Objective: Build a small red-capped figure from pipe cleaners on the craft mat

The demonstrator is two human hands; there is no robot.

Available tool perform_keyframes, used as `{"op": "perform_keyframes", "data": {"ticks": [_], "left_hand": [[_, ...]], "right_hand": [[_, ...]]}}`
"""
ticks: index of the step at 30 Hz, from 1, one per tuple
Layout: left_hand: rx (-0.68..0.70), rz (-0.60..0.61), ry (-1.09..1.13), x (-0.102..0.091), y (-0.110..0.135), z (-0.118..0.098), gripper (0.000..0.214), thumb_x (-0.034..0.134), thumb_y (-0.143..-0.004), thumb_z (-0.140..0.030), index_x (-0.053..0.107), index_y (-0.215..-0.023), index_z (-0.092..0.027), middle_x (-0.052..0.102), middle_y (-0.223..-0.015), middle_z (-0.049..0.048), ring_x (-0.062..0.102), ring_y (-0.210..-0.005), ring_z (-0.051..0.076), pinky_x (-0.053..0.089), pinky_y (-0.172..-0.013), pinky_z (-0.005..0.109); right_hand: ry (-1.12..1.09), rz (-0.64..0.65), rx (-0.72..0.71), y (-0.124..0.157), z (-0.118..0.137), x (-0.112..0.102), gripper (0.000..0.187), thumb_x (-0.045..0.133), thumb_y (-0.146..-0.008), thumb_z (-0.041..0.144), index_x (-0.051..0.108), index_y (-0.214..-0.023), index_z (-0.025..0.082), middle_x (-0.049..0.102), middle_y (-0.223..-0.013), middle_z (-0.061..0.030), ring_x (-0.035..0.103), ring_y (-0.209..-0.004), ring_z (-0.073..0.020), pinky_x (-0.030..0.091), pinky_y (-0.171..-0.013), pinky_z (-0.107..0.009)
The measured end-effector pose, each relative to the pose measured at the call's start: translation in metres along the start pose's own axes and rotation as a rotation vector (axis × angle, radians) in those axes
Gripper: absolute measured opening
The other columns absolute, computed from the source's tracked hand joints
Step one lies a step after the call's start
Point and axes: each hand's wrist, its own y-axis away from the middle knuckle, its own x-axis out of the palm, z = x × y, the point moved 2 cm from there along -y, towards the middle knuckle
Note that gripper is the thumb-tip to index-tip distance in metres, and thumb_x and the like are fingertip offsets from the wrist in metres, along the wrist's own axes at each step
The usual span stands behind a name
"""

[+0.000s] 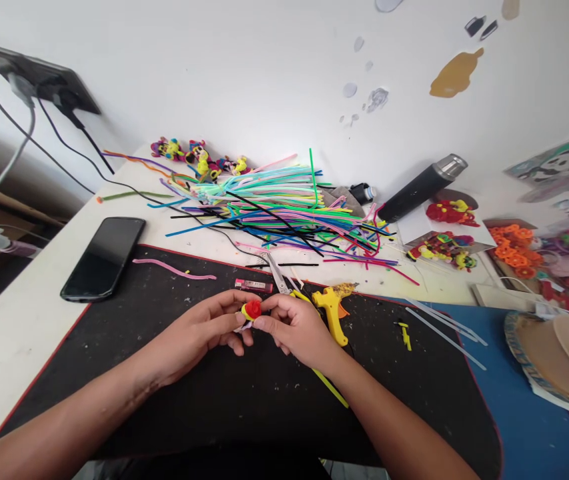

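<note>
Both hands meet over the black mat point(214, 407). Between the fingertips of my left hand point(209, 321) is a small fuzzy red-and-yellow pipe-cleaner piece point(252, 309), with something whitish under it. My right hand point(300, 327) pinches the same piece from the other side. Just behind the hands lie a pink tube-like item point(253, 285) with a label and a pair of scissors point(278, 272). A yellow glue gun point(334, 310) rests right of my right hand. A yellow pipe cleaner point(332, 388) runs beneath my right wrist.
Many coloured pipe cleaners point(264, 217) are heaped near the wall. A phone point(104, 257) lies at left, and a dark flask point(422, 189) leans at back right. Clear glue sticks point(447, 327) and a roll of tape point(554, 353) are at right. Fuzzy figures point(199, 159) sit behind.
</note>
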Motion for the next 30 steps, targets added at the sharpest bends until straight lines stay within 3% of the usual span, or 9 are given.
{"op": "perform_keyframes", "data": {"ticks": [22, 30], "left_hand": [[-0.016, -0.047, 0.016, 0.005, -0.002, 0.003, 0.031, 0.078, -0.087, -0.034, 0.07, -0.111, -0.017, 0.07, -0.094, 0.0059, 0.069, -0.077, 0.019, 0.055, -0.065, 0.028], [0.046, -0.099, 0.021, 0.011, -0.006, 0.007, 0.028, 0.074, -0.09, -0.034, 0.07, -0.112, -0.017, 0.069, -0.097, 0.0061, 0.068, -0.08, 0.018, 0.056, -0.068, 0.027]], "right_hand": [[-0.049, -0.042, 0.001, -0.001, -0.008, 0.002, 0.028, 0.075, -0.089, 0.046, 0.07, -0.098, 0.02, 0.058, -0.057, 0.0074, 0.047, -0.04, -0.0072, 0.033, -0.04, -0.02], [-0.132, -0.066, 0.007, -0.003, -0.006, 0.002, 0.029, 0.074, -0.088, 0.045, 0.066, -0.094, 0.019, 0.057, -0.054, 0.0082, 0.044, -0.036, -0.0069, 0.03, -0.037, -0.019]]}}
